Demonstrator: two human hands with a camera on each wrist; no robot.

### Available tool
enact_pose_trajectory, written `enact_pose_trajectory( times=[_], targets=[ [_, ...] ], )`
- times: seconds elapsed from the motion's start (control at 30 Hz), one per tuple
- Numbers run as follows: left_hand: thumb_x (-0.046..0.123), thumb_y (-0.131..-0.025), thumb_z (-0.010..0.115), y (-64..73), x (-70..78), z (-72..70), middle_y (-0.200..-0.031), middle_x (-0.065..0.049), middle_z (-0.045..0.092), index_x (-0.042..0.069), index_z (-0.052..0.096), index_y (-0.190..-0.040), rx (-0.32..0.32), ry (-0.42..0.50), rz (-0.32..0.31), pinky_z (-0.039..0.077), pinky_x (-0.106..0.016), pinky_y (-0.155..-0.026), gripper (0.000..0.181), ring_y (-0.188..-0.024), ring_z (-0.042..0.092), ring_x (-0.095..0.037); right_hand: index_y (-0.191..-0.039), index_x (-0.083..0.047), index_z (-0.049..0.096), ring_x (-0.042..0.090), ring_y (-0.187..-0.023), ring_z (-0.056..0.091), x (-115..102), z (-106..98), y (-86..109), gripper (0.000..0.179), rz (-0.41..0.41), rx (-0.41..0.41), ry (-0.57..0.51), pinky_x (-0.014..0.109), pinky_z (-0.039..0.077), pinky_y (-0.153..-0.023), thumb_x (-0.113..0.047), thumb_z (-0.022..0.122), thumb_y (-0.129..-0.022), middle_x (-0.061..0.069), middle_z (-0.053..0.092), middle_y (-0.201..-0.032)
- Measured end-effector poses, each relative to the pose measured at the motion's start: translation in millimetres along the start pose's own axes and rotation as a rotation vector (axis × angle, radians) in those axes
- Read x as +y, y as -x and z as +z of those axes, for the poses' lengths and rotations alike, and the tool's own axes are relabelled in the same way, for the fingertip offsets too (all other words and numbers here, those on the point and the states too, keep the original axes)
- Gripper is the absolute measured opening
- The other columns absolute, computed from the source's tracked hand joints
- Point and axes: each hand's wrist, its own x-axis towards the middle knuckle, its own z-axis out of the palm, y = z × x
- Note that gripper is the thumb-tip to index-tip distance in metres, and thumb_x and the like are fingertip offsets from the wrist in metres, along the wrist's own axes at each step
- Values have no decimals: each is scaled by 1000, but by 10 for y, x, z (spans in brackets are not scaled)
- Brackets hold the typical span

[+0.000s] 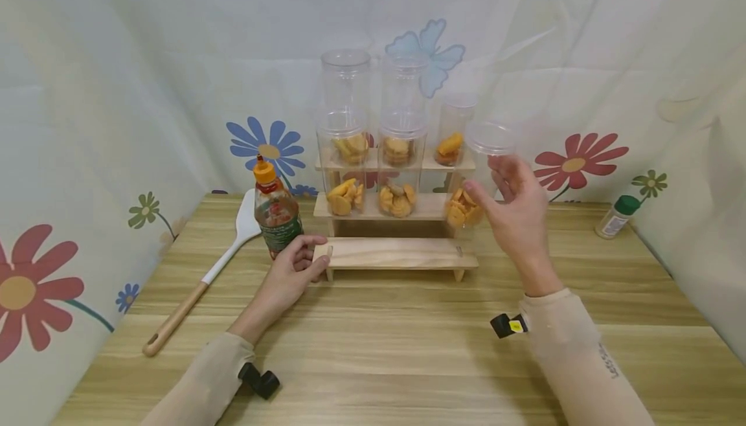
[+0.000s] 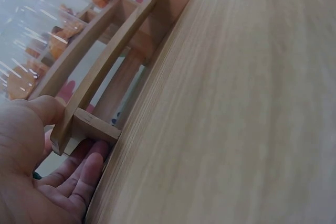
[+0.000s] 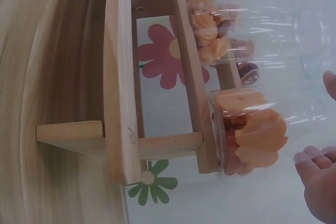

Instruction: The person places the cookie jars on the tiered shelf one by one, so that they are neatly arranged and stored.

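Observation:
A three-step wooden rack (image 1: 396, 254) stands on the table, with clear jars of cookies on its middle and back steps. My left hand (image 1: 297, 264) grips the left end of the low front step, thumb above and fingers beside its leg, as the left wrist view shows. On the right, my right hand (image 1: 519, 212) holds a clear lidded jar (image 3: 257, 135) of cookies between thumb and fingers. This jar leans slightly at the right end of the middle step. Beside it on that step stand a middle jar (image 1: 402, 183) and a left jar (image 1: 340, 180).
Taller-looking jars (image 1: 345, 89) rise on the back step. A sauce bottle (image 1: 278, 219) with an orange cap is close to my left hand. Left of it lies a white spatula (image 1: 224, 257) with a wooden handle. A green-capped shaker (image 1: 618, 217) sits far right. A flowered curtain hangs behind.

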Motion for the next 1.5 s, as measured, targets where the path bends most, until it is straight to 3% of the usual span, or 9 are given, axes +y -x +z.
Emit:
enact_pose_trajectory(
  times=[0.17, 0.4, 0.67, 1.5],
  targets=[
    [26, -112, 73, 6, 0, 3, -108, -18, 71, 11, 62, -149, 4, -4, -2, 59, -30, -76, 41, -91, 70, -25, -158, -2, 55, 23, -150, 57, 41, 0, 3, 70, 26, -55, 36, 33, 45, -123, -18, 89, -99, 12, 63, -154],
    [27, -112, 73, 14, 15, 2, -109, -18, 71, 12, 62, -149, 5, -10, -1, 58, -30, -76, 41, -91, 70, -25, -163, -1, 49, 29, -149, 58, 102, 22, 3, 79, 40, -112, 58, 37, 47, -123, -16, 90, -97, 18, 62, -158],
    [27, -112, 72, 16, 22, 9, -109, -19, 71, 12, 62, -150, 3, -15, -4, 59, -30, -77, 41, -92, 71, -26, -156, 5, 55, 35, -142, 63, 217, 51, 16, 72, 39, -116, 25, 33, 50, -119, -7, 90, -95, 24, 66, -147],
    [27, -112, 72, 23, 36, -1, -108, -18, 71, 12, 62, -149, 2, -15, -4, 59, -30, -77, 41, -90, 70, -24, -147, 4, 63, 34, -132, 69, 436, 161, 40, 67, 42, -130, 129, 41, 57, -112, -16, 95, -92, 19, 68, -143]
  ],
)
